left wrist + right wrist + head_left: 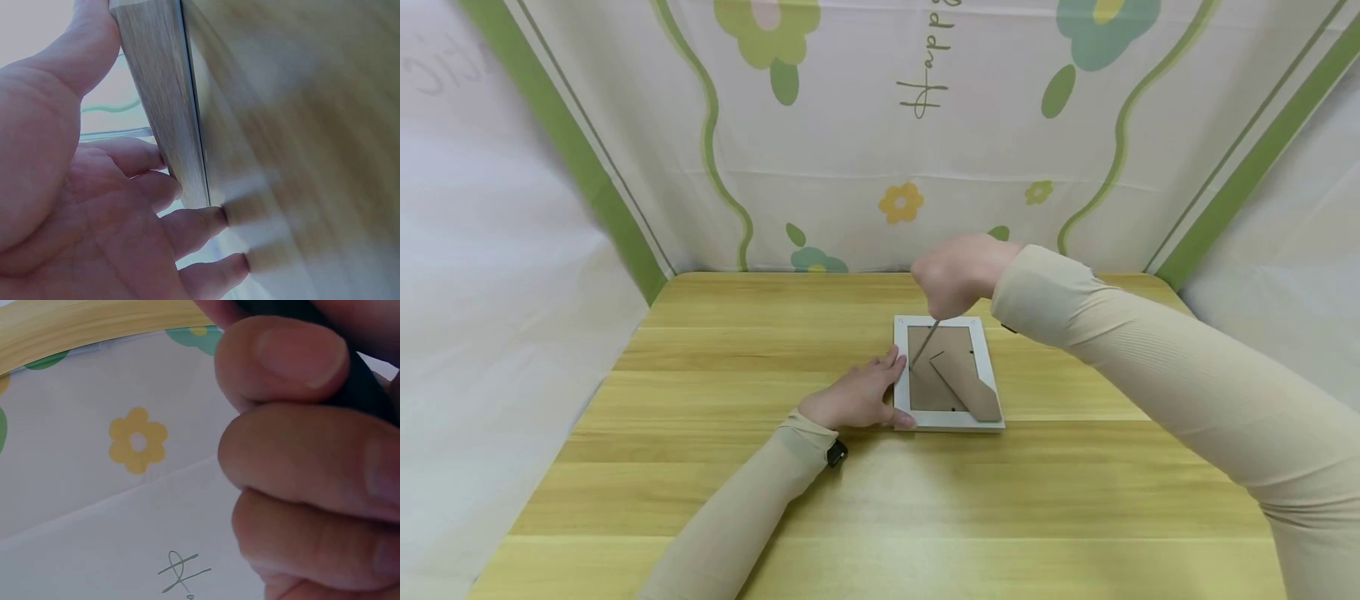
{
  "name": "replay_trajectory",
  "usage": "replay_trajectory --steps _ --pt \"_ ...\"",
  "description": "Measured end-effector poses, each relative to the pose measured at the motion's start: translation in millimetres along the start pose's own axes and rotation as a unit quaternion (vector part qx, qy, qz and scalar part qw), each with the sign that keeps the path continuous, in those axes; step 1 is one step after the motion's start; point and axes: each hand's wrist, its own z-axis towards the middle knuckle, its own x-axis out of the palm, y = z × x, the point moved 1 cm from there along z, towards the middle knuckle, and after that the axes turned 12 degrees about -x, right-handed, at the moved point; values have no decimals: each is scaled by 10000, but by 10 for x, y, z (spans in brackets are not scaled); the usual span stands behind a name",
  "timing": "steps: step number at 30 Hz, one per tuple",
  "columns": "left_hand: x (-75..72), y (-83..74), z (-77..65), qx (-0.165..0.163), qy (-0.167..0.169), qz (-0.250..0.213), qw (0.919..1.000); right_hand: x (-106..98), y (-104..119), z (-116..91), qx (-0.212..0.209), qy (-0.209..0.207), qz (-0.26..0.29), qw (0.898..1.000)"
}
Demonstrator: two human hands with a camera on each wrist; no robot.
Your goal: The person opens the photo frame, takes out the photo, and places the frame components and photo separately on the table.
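A white picture frame (947, 421) lies face down on the table, its brown backing board (931, 392) and fold-out stand (973, 387) facing up. Small dark tabs sit along the backing's edges. My left hand (859, 397) rests against the frame's left side, thumb by the near left corner and fingers spread; the left wrist view shows these fingers (194, 228) along the frame's wooden edge (164, 94). Above the frame, my right hand (961, 273) grips a screwdriver (927, 342), its thin shaft slanting down to the backing's left edge. Curled fingers partly cover its dark handle (369, 384).
The wooden table (737, 350) extends around the frame on every side. Behind it hangs a white cloth (842, 125) printed with flowers, and pale cloth walls stand left and right. A dark watch-like band (837, 453) is on the left wrist.
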Motion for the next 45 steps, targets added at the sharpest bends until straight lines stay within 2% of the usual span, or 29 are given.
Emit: replay_trajectory --steps 8,11,18,22,25,27,34,40,45 --pt "-14 -34 -11 71 -33 -15 10000 -62 148 -31 55 -1 -365 9993" --pt "-22 -48 -15 74 -30 -18 10000 -59 147 -57 37 -15 -349 9994" --pt "-35 -72 -33 24 6 38 10000 104 -101 -198 -107 -156 -31 9998" --pt "-37 -68 -33 -7 14 10 10000 307 -341 -376 -612 -368 257 9971" --pt "-38 -66 -33 -21 48 -43 10000 505 -525 -545 -1030 -845 529 9897" --pt "-40 -68 -37 -37 89 -94 9999 651 -634 -656 -1126 -1189 699 9840" --pt "-42 -82 -44 -12 88 -140 9999 1171 -876 -931 -796 -2083 1461 9638" --pt "-30 -67 -51 36 24 -151 9999 1571 -916 -927 -511 -2456 2290 9405" --pt "-20 -64 -58 37 13 -164 9999 1736 -868 -841 -606 -2533 2586 9302"
